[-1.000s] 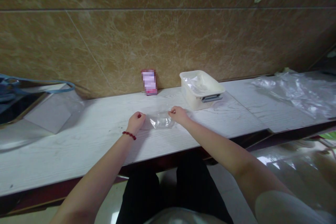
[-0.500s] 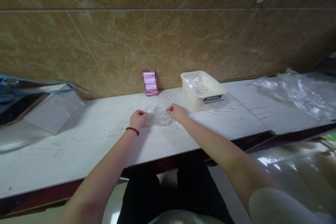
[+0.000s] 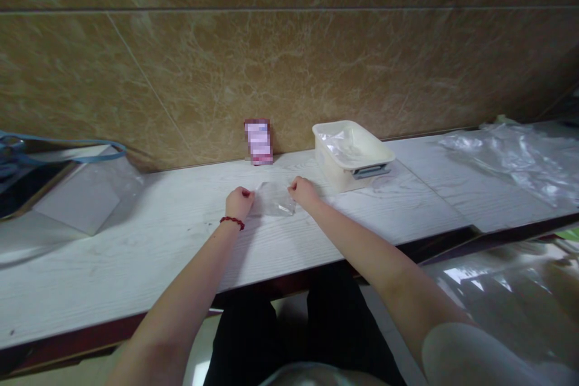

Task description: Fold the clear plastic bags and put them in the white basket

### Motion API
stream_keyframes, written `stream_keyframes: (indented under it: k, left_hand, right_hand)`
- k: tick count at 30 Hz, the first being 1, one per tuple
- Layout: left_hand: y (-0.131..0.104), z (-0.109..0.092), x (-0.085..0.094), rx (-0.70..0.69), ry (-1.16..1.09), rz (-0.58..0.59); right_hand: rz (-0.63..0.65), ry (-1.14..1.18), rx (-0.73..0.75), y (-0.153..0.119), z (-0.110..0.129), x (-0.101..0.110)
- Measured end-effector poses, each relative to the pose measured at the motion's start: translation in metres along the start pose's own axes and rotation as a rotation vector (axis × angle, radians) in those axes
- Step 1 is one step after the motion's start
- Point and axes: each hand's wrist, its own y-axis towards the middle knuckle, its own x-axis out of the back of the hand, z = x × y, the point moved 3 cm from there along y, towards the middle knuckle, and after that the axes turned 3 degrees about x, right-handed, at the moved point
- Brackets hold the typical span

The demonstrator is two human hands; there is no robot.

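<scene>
A small clear plastic bag (image 3: pixel 273 200) is stretched between my two hands, just over the white wood-grain table. My left hand (image 3: pixel 239 202), with a dark red bead bracelet (image 3: pixel 232 222) at the wrist, pinches the bag's left edge. At the opposite edge, the closed fingers of my right hand (image 3: pixel 302 190) grip it too. To the right of that hand stands a cream plastic box (image 3: pixel 337 170) with a grey clasp, holding clear plastic bags (image 3: pixel 340 146). Behind the stretched bag, a phone-like upright thing (image 3: pixel 259 142), blurred out, leans on the wall.
Crumpled clear plastic sheeting (image 3: pixel 520 154) lies on the table's right part. At the left are a white box-like thing in plastic (image 3: pixel 79 196) and a blue strap (image 3: pixel 102 157). A brown marbled wall (image 3: pixel 289 66) runs along the table's back edge.
The bag between my hands has become smoother and more spread out; before, it looked crumpled. Both hands stay nearly in place, still pinching it. The view has shifted slightly.
</scene>
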Motion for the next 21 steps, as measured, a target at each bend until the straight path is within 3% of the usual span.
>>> stream_keyframes:
  k: [10, 17, 21]
  left_hand:
    - [-0.004, 0.001, -0.003, -0.218, 0.08, -0.06]
    - [-0.007, 0.009, 0.004, -0.124, -0.089, -0.155]
    - [-0.003, 0.024, 0.0, 0.091, -0.378, -0.12]
  right_hand:
    - [0.037, -0.135, 0.018, -0.008, 0.001, 0.002]
    - [0.044, -0.134, -0.007, -0.007, -0.003, 0.006]
    - [0.041, -0.041, -0.018, -0.007, -0.002, 0.009]
